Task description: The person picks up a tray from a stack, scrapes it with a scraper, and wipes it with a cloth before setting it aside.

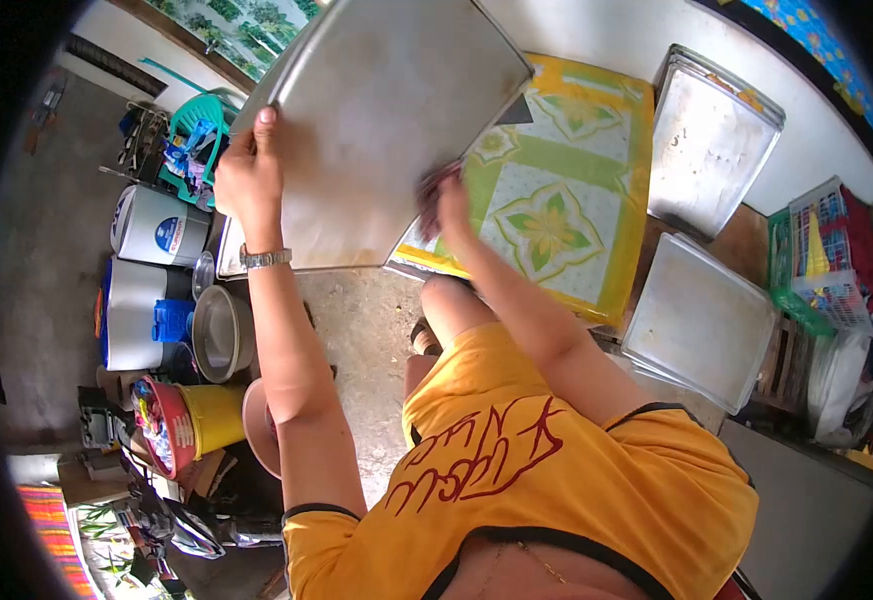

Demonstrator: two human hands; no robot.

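A large metal baking tray (397, 110) is held up at a tilt in front of me. My left hand (250, 175) grips its left edge, the thumb on the face towards me. A watch with a metal band (265, 258) is on that wrist. My right hand (453, 208), smeared by motion, is closed on a dark reddish rag (435, 195) at the tray's right edge. Behind and below the tray lies a table with a green and yellow flowered cover (547, 220), close to my right hand.
More metal trays (712, 140) lean against the wall at right, and a stack of trays (699, 315) lies nearer. Plastic crates (827, 250) stand at far right. At left are white buckets (157, 225), a grey basin (222, 335), a yellow bucket (215, 420) and a green chair (202, 120).
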